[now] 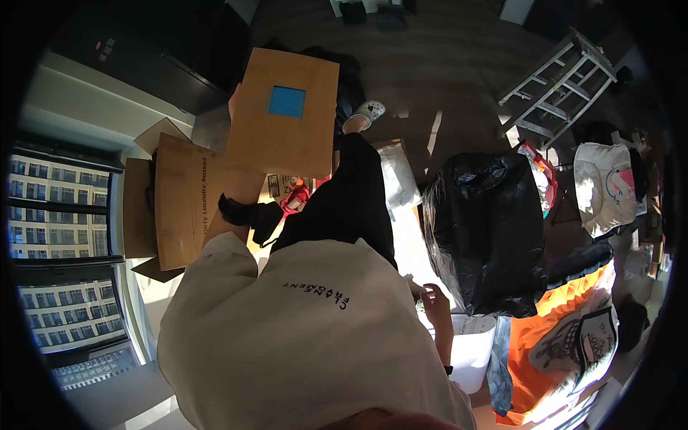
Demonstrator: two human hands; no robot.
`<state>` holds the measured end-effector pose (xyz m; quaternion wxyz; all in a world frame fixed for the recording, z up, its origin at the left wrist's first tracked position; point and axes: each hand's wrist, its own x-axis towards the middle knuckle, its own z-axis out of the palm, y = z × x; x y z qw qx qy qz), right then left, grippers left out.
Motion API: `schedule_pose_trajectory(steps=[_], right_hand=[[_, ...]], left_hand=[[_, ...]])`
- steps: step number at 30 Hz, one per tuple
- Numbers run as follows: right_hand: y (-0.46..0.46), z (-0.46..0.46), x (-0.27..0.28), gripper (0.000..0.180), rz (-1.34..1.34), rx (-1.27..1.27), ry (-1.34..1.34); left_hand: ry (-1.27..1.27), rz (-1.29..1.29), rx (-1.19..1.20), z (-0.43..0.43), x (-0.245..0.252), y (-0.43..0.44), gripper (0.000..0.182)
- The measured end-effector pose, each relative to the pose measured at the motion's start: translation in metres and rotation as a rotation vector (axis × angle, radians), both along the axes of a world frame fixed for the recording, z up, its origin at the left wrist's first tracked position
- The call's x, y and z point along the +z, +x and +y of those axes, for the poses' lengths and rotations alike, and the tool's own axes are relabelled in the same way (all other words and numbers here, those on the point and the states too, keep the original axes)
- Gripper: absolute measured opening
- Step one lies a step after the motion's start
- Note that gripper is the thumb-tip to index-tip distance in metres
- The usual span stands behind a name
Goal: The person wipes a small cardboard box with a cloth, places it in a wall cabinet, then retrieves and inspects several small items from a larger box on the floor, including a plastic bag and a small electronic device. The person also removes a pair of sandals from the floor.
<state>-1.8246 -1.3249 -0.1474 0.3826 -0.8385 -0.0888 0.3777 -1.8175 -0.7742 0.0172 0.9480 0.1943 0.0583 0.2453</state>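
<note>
My left hand [235, 99] grips the left side of a brown cardboard box [282, 142] held out in front of me. The box has a square blue patch or window on its face, and most of my left fingers are hidden behind it. Beside my left forearm is a black fabric item [250, 215]; its exact kind is unclear. My right hand [434, 301] is low at my right side, fingers loosely bent and apart, with no held object visible. It is near a white plastic bin [473, 352] and a large black plastic bag [489, 236].
An open carton [183, 204] stands at left by the windows. Ahead are my foot in a white clog [370, 114] and a clear plastic package [399, 174]. To the right are a metal stepladder [559, 91], a cream cushion [602, 188] and orange printed fabric [537, 344].
</note>
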Motion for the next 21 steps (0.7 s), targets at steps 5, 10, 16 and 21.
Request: schedule_pose_trajectory(steps=[5,10,16,21], right_hand=[[0.058,0.088,0.061,0.036,0.121,-0.030,0.132],[0.197,0.228,0.056,0.030,0.256,-0.104,-0.008],[0.439,0.421,0.099,0.032,-0.073,-0.063,-0.177],[0.653,0.578,0.158,0.039,-0.515,0.100,-0.157]], left_hand=[[-0.078,-0.038,-0.162,0.057,-0.036,0.139,0.058],[-0.242,-0.058,-0.287,0.171,-0.097,0.330,0.057],[-0.458,-0.102,-0.397,0.299,-0.129,0.544,0.057],[-0.437,0.088,-0.402,0.360,-0.080,0.622,0.048]])
